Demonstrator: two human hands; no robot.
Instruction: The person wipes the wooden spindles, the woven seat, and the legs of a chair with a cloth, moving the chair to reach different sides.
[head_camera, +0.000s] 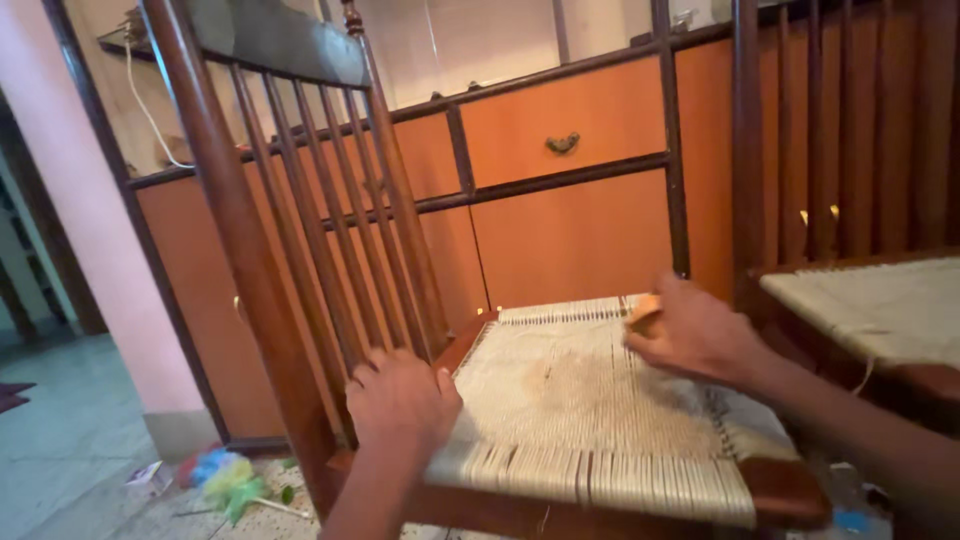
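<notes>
A dark wooden chair (250, 250) with a spindle back and a pale woven seat (590, 420) stands in front of me. My left hand (402, 398) grips the seat's rear edge at the foot of the back spindles. Over the far part of the seat, my right hand (690, 332) presses a small orange-tan pad (645, 306), perhaps a sponge or cloth, against the weave. A brownish stain (570, 385) marks the seat's middle.
A second chair with a woven seat (880, 305) stands at right. An orange cabinet with dark trim and a drawer handle (562, 143) is behind. A colourful duster (232, 482) and scraps lie on the tiled floor at lower left.
</notes>
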